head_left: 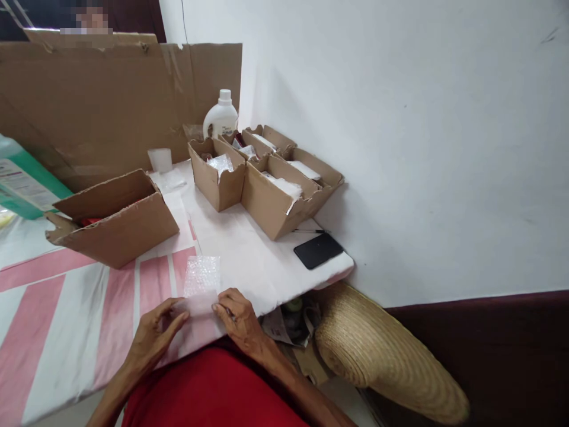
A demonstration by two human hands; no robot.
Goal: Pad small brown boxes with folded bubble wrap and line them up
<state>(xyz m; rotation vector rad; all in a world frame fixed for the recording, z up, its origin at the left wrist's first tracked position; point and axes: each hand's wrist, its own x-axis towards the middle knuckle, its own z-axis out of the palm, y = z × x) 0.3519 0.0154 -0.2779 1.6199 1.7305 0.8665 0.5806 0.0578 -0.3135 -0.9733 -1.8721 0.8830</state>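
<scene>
Near the table's front edge lies a small clear bubble-wrap bag [202,276], its lower part a smoother, see-through strip. My left hand [156,329] pinches the left corner of that strip between thumb and fingers. On the opposite side, my right hand [237,314] grips the right edge, with the fingers curled over it. The bag's upper part rests flat on the pink-and-white cloth [115,314]. Whether anything is inside the bag I cannot tell.
An open cardboard box [128,228] stands left, with something red inside. Several cardboard bins [267,198] holding bubble-wrap and white packets stand by the wall. A black phone [318,250], white jug [221,117], paper cup [160,160], green-liquid bottle [31,181] and straw hat [377,344] are around.
</scene>
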